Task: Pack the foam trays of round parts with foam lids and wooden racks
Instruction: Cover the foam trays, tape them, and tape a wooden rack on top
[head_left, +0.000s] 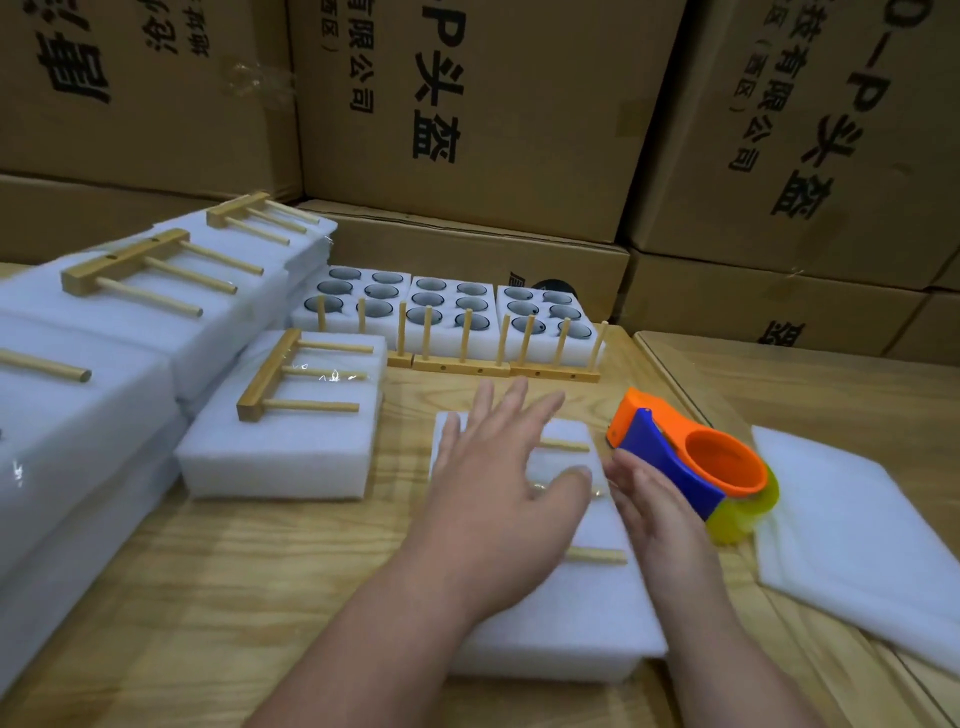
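Observation:
A white foam pack (582, 618) lies on the table in front of me with a wooden rack on top; only the rack's dowel ends (597, 556) show. My left hand (498, 467) lies flat over the pack with fingers spread and straight. My right hand (660, 514) is at the pack's right edge, fingers straight, touching the side of an orange and blue tape dispenser (691, 457). Three open foam trays of round parts (447, 306) stand at the back, with upright wooden racks (498, 364) in front of them.
Finished packs with racks on top are stacked at the left (156, 291), and one lies alone (291, 426). Loose foam lids (857, 530) lie at the right. Printed cardboard boxes (493, 104) wall in the back. The wooden table (218, 597) ends near the right.

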